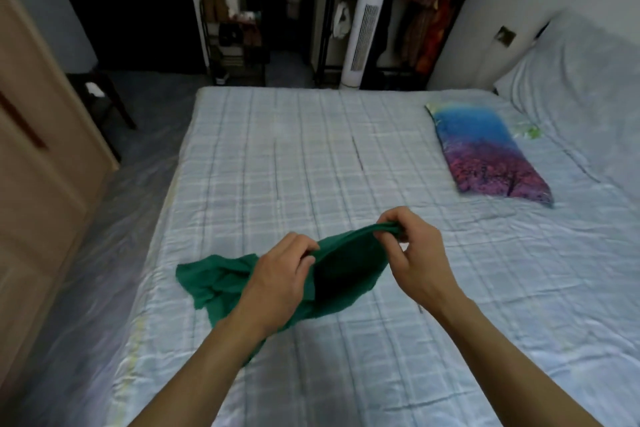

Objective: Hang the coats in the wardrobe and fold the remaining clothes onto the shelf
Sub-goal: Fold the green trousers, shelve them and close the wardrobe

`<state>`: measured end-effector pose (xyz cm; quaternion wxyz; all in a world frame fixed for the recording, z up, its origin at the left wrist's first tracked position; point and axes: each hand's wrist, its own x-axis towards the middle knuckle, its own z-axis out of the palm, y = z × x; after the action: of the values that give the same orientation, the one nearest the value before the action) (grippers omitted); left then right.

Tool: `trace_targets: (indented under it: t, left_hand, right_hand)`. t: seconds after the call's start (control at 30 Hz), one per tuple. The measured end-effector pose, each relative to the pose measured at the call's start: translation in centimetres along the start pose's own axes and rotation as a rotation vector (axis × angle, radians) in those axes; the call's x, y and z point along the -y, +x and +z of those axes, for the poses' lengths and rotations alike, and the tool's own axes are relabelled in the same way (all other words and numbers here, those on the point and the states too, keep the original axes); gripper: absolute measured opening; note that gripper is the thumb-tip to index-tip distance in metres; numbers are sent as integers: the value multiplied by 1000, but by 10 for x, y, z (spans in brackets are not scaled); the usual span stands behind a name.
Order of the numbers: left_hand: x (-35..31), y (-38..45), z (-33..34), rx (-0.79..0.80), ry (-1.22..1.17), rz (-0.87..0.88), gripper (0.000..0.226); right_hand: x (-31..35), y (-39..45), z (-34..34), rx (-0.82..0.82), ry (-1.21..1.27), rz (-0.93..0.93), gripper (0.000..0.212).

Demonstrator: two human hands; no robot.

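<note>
1. Both forearms reach in from 6 o'clock over the bed [311,156].
2. The left hand [277,274] pinches the green garment's [346,274] edge with curled fingers.
3. The right hand [412,246], at 2 o'clock from the left, pinches the same edge.
4. The garment's loose end trails toward 8 o'clock onto the bed.

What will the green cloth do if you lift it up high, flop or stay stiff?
Probably flop: the green garment sags between the left hand and the right hand, and its loose end lies crumpled on the bed. It looks thin, so likely light. It should not roll or break.
</note>
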<state>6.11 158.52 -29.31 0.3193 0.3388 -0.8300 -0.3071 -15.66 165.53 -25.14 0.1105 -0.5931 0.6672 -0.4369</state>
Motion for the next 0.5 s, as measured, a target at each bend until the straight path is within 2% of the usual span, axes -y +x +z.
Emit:
trace_targets:
  t: [0.33, 0.5]
  left_hand:
    - [-104, -35, -5, -239, 52, 78, 15]
    - [-145, -44, -4, -286, 127, 124, 14]
  right_hand:
    - [58, -28, -78, -147, 85, -204, 16]
    - [71, -43, -113, -185, 149, -238, 10]
